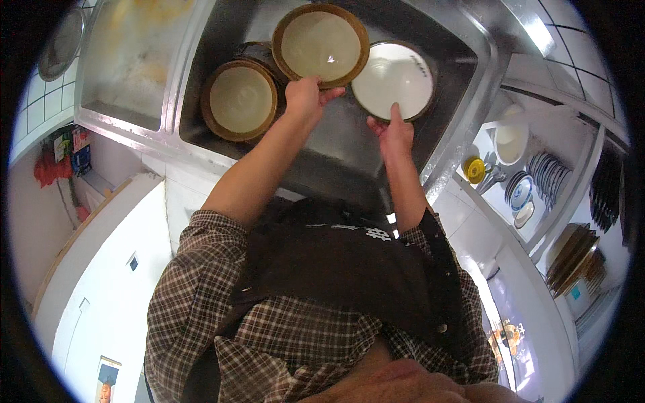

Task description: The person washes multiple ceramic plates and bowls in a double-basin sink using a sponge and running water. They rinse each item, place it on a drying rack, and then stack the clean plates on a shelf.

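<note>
My left hand (pixel 305 101) grips the near edge of a brown-rimmed bowl (pixel 322 45) with a pale inside, held over the sink basin. With the thumb or a finger on its white face, my right hand (pixel 395 133) holds a round white dish (pixel 395 78) with a dark edge. Dark writing runs along that dish's upper right. The two pieces are side by side, their edges almost meeting. To the left, another brown-rimmed bowl (pixel 241 99) rests in the stainless steel sink (pixel 332 146), apparently on top of other dark ware, which is mostly hidden.
Left of the basin lies a second steel compartment (pixel 133 65) with brownish stains. At right, a shelf unit (pixel 564 221) holds stacked blue-and-white plates (pixel 519 190), a yellow container (pixel 474 170) and brown dishes (pixel 572 257). The sink's front rim (pixel 201 156) runs before my body.
</note>
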Action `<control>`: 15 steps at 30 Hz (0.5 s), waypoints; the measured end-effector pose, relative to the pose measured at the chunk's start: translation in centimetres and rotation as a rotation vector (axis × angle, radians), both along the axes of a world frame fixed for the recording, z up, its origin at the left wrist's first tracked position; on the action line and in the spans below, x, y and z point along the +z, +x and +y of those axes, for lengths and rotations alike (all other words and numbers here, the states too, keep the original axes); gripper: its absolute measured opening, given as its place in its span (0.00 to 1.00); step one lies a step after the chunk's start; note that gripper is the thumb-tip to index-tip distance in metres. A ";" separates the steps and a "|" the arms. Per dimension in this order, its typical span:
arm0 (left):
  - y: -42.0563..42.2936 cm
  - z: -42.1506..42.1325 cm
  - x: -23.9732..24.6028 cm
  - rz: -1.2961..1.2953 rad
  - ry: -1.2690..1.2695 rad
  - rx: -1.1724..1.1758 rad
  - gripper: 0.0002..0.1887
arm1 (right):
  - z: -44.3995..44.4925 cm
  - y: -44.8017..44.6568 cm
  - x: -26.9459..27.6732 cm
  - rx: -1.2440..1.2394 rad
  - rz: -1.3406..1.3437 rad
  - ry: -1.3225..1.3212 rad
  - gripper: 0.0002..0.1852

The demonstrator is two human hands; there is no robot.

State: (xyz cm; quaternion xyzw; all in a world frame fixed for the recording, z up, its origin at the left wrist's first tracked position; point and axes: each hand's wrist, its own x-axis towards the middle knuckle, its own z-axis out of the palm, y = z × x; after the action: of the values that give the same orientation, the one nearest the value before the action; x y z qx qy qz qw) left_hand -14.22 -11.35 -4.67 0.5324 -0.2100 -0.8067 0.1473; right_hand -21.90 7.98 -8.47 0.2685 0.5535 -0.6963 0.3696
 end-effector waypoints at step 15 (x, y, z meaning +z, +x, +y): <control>4.8 2.5 -3.9 -0.725 -0.933 -1.112 0.20 | -1.6 6.7 0.2 1.279 1.289 0.514 0.24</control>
State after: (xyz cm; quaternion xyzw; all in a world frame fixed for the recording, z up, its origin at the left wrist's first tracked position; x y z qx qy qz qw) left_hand -9.46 -8.81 -8.54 0.4621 -0.7934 -0.3685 -0.1456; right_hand -15.24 6.42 -8.23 -0.4499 0.8301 -0.2321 0.2337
